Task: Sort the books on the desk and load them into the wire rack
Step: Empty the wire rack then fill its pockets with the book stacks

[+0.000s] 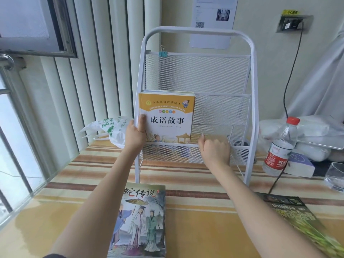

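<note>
A white wire-mesh rack [197,75] stands upright on the striped surface [195,211], close to the wall. An orange-and-white idiom storybook [167,116] stands upright in the left part of the rack's lower front pocket, cover facing out, its bottom edge behind the pocket's mesh front. The left hand [135,134] holds this book at its left edge: the thumb lies across the front cover and the rest of the hand wraps behind, so the grip is closed on the book. The right hand [215,148] is at the top rail of the same pocket, just right of the book; its fingers are curled over and one fingertip points up, but whether the grip is on the rail or on nothing I cannot tell.

Two more books lie flat on the surface nearer the camera: a snake-legend storybook [138,220] with three painted figures on the cover, between the forearms, and a dark green book [296,218] at the right, lying at an angle.

A blue binder clip [163,53] is clipped to the rack's upper rail. A white plastic bag [109,127] sits left of the rack. To the right stand a water bottle [281,148] with a red cap and a clear glass [335,175].
</note>
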The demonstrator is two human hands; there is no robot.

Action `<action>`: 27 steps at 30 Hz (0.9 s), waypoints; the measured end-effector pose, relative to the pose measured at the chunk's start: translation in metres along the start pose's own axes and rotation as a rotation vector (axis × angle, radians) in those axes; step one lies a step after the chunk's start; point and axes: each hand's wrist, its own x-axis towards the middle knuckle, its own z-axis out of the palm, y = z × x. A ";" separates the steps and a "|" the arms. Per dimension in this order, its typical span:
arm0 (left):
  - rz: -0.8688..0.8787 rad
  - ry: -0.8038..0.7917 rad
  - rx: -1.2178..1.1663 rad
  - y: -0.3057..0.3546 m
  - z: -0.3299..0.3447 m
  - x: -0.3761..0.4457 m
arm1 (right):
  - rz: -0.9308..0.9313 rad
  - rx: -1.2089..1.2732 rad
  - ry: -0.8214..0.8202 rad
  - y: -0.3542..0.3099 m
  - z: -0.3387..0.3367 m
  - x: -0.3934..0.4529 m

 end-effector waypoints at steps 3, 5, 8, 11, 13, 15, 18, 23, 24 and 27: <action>-0.056 -0.046 0.023 0.003 -0.003 -0.002 | 0.006 0.134 0.125 -0.004 0.000 -0.008; -0.094 -0.071 0.074 0.007 -0.007 -0.004 | 0.019 0.248 0.257 -0.008 -0.002 -0.026; -0.099 -0.186 0.191 0.002 -0.027 -0.016 | -0.010 0.513 0.337 -0.027 -0.005 -0.079; -0.150 -0.274 0.416 -0.025 -0.062 -0.042 | 0.174 0.887 -0.070 -0.059 -0.005 -0.139; -0.256 -0.347 0.522 -0.044 -0.088 -0.065 | 0.396 1.107 -0.401 -0.078 -0.007 -0.162; -0.356 -0.399 0.531 -0.056 -0.111 -0.089 | 0.479 1.237 -0.601 -0.091 -0.015 -0.170; -0.416 -0.417 0.363 -0.058 -0.141 -0.123 | 0.521 1.369 -0.736 -0.103 -0.029 -0.173; -0.359 -0.339 0.069 -0.046 -0.167 -0.179 | 0.569 1.405 -0.752 -0.104 -0.036 -0.181; -0.358 -0.329 0.019 -0.043 -0.165 -0.187 | 0.572 1.404 -0.746 -0.105 -0.037 -0.182; -0.363 -0.248 -0.048 -0.042 -0.158 -0.201 | 0.593 1.397 -0.740 -0.107 -0.036 -0.185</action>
